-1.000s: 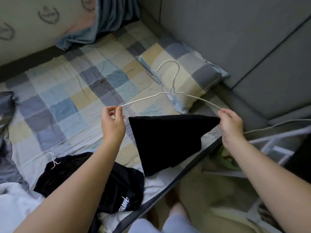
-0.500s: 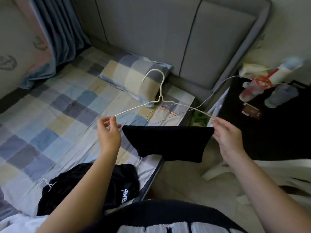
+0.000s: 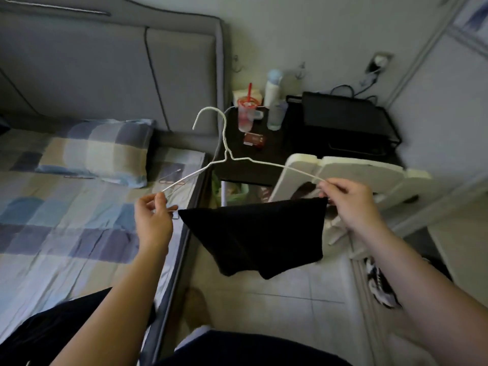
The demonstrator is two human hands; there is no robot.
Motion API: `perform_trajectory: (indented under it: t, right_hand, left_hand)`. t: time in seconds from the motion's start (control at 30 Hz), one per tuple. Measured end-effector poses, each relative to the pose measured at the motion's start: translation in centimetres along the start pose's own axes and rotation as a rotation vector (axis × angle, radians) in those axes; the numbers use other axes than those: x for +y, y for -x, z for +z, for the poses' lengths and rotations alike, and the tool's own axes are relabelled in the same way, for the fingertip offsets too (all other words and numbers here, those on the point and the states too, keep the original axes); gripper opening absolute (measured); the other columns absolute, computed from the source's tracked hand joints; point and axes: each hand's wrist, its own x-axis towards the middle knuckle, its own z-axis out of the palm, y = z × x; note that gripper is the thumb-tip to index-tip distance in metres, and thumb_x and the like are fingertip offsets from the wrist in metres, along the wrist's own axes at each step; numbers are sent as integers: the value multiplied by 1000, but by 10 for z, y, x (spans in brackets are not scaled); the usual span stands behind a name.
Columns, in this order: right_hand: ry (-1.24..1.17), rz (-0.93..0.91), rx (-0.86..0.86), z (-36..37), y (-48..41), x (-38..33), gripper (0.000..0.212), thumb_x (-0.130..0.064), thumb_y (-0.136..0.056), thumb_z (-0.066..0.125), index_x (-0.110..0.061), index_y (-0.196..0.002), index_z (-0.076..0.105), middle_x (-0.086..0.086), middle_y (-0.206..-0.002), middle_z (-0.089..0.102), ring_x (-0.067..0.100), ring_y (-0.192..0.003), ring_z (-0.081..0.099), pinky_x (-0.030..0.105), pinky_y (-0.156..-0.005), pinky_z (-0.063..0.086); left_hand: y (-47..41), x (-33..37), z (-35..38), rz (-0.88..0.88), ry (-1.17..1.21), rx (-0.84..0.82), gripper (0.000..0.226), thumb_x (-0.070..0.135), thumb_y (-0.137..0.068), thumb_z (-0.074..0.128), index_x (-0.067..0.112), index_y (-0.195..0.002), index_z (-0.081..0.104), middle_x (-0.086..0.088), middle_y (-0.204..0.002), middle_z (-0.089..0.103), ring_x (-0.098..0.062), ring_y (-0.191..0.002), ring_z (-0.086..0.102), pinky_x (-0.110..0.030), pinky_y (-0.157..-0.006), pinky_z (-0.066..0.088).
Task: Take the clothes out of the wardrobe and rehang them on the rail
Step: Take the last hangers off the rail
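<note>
A black garment (image 3: 253, 233) hangs folded over the lower bar of a white wire hanger (image 3: 226, 154), held in the air just past the right edge of the bed (image 3: 66, 233) and above the tiled floor (image 3: 290, 299). The hanger's hook points up and away from the person. The left hand (image 3: 153, 220) pinches the hanger's left end, thumb and fingers closed on the wire. The right hand (image 3: 348, 204) pinches the right end in the same way, at the garment's top corner.

Behind the garment stands a white plastic chair (image 3: 356, 170). Beyond the hook is a dark bedside tabletop (image 3: 280, 151) carrying a red-lidded cup (image 3: 247, 114), a white bottle (image 3: 273, 88) and a black tray (image 3: 343, 120). A checked pillow (image 3: 97, 151) lies at the head of the bed against the grey headboard (image 3: 105, 70).
</note>
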Motion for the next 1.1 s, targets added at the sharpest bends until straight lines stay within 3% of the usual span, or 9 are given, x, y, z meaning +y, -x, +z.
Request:
perform_trajectory:
  t: [0.1,0.2,0.33,0.47,0.57,0.67,0.8,0.97,1.1]
  right_hand:
    - [154,-52,53,-72,29,22,23,-26,-93,64,-27,-71,70,-5,-72,70,14,-74,65,30,-72,46]
    - [217,-15,94,-134,58,40,25,-26,-90,68,-35,-67,70,-9,-63,67,10,-65,63,30,-69,47]
    - [245,35,75,-194,98,49,21,-25,-91,66,-25,-71,72,-2,-53,55,10,-48,49,30,-57,41]
    - [289,45,63,-241,125,52,22,-30,-91,66,-23,-71,72,5,-54,53,12,-52,49,32,-58,41]
    - [271,87,106,-268,138,56,27,-30,-91,66,-21,-66,69,-2,-53,55,14,-53,52,35,-60,46]
    - [243,108,199,-290,150,59,27,-25,-90,68,-18,-65,64,-1,-50,58,9,-47,51,27,-55,44]
    - [117,226,279,-328,166,63,12,-14,-93,64,-6,-85,67,6,-52,58,7,-39,45,15,-42,35]
    - [-94,307,488,-379,177,62,9,-11,-91,65,-2,-90,64,14,-60,60,14,-39,41,20,-36,32]
    - [-186,316,640,-420,179,42,9,-6,-89,66,0,-96,63,16,-66,62,16,-42,50,22,-38,39]
  left_hand:
    - [50,8,42,17,-36,-107,26,36,-102,52,12,-111,51,-8,-102,63,-22,-77,70,-37,-65,57]
    - [93,13,84,58,-74,-235,36,56,-89,55,22,-101,56,-8,-95,67,-28,-85,71,-55,-79,58]
    - [157,27,141,110,-142,-408,20,38,-100,54,19,-108,55,1,-96,64,-17,-88,65,-38,-80,54]
    - [213,34,201,148,-162,-639,22,39,-100,54,21,-113,54,0,-102,65,-17,-90,67,-41,-83,57]
    - [258,40,244,195,-164,-795,19,38,-100,54,22,-111,54,-1,-101,64,-14,-88,67,-35,-80,57]
    - [300,49,279,244,-175,-966,13,33,-101,55,21,-106,54,-1,-96,64,-13,-84,68,-29,-70,56]
    - [336,61,336,318,-191,-1184,17,32,-101,55,18,-108,56,-4,-97,67,-16,-82,70,-25,-64,55]
    - [378,95,417,419,-184,-1492,9,26,-101,55,18,-104,58,-5,-95,66,-28,-93,67,-43,-86,55]
    - [416,138,474,584,-217,-1749,43,36,-101,53,17,-139,48,-5,-125,59,-14,-99,60,-37,-96,48]
